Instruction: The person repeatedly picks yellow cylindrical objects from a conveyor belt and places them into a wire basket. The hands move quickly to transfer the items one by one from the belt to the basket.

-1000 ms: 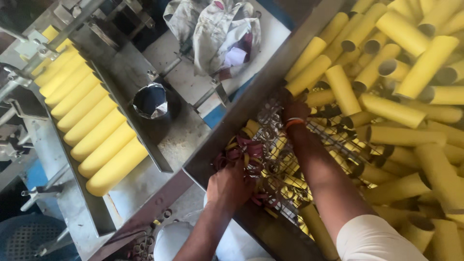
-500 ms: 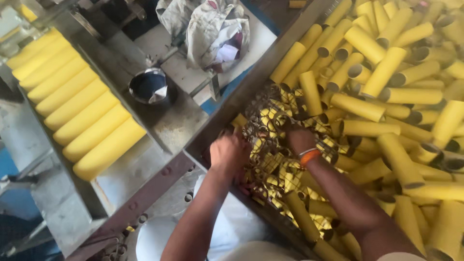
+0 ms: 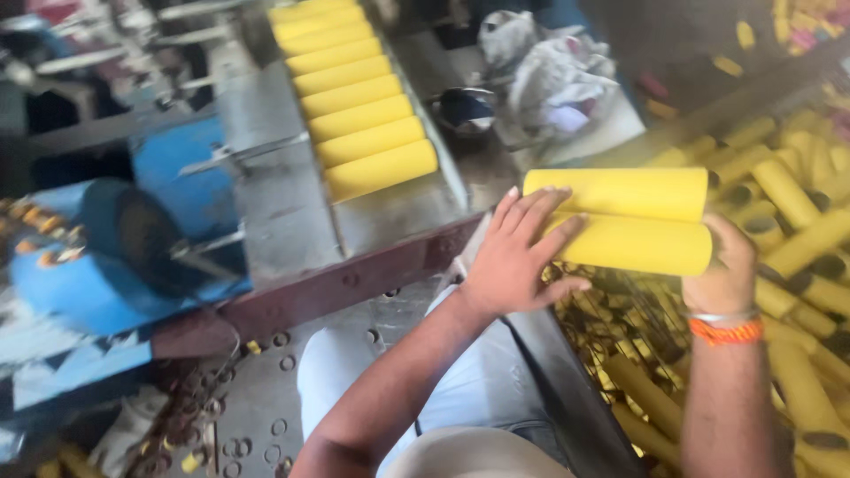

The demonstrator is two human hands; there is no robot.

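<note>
Two yellow tubes (image 3: 633,219) are held side by side, level, between my hands above the edge of a bin. My left hand (image 3: 522,257) presses flat against their left ends with fingers spread. My right hand (image 3: 726,265), with an orange band and a metal bangle at the wrist, grips their right ends from below. More yellow tubes (image 3: 797,230) fill the bin to the right.
A row of several yellow tubes (image 3: 359,102) lies on a grey metal tray at the upper middle. A dark red metal beam (image 3: 345,283) crosses below it. A blue machine part (image 3: 124,230) is at left. Crumpled cloth (image 3: 549,62) and a dark bowl (image 3: 467,108) lie beyond.
Both hands have come up out of the bin with two yellow tubes between them. The view has swung to the left, bringing the tray and the blue machine part nearer the middle.
</note>
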